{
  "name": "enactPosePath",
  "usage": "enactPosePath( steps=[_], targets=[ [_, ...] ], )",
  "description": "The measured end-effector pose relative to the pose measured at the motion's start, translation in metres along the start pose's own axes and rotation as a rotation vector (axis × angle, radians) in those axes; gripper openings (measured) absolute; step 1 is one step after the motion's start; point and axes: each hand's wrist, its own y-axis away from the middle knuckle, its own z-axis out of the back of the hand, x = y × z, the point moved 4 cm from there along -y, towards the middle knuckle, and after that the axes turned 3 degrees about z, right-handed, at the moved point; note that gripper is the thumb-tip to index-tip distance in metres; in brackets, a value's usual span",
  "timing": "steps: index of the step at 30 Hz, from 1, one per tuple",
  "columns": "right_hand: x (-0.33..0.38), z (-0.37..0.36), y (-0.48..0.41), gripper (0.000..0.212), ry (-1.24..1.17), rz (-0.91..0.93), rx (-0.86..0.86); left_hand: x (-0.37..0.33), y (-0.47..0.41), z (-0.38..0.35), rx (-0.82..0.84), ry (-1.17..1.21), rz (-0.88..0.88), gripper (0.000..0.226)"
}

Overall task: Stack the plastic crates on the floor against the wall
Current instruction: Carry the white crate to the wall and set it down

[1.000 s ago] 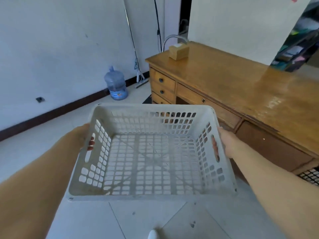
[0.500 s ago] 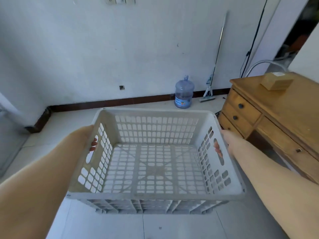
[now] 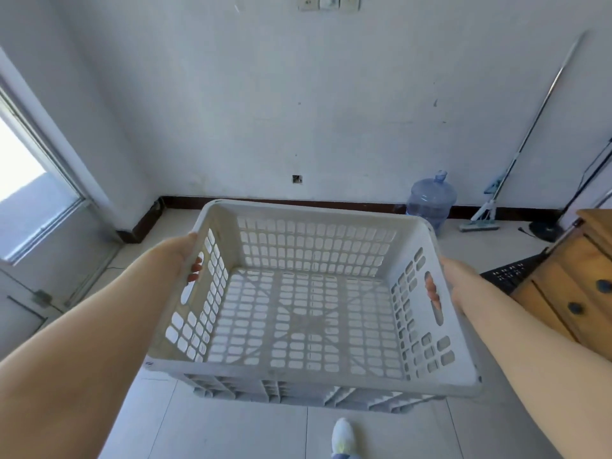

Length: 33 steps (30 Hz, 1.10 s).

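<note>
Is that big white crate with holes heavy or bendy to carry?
Probably light: the crate is empty and its walls and floor are mostly holes. Likely stiff too, since its rim looks straight while the left hand and right hand hold only the side slots. Fingers hooked through should stop slipping.

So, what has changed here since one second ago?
The person turned left with the crate, toward the wall: the desk slid to the right edge, the water bottle moved from left to right of centre, and a window appeared at left. The left hand and right hand kept gripping the crate's side handles.
</note>
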Motion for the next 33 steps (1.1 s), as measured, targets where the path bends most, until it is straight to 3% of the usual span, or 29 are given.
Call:
enactPosePath(
  steps=[14,27,33],
  targets=[
    [0.2,-0.12,-0.123,0.03,0.096,0.023,0.114,-0.126,-0.169,0.011,-0.052,0.15,0.139,0.046],
    [0.325,-0.232,-0.224,0.024,0.027,-0.008,-0.02,-0.303,-0.331,0.009,0.052,0.073,0.052,0.035],
    [0.385,-0.272,-0.312,0.024,0.035,-0.028,-0.057,-0.37,-0.413,-0.015,0.064,0.073,0.04,0.034]
  ],
)
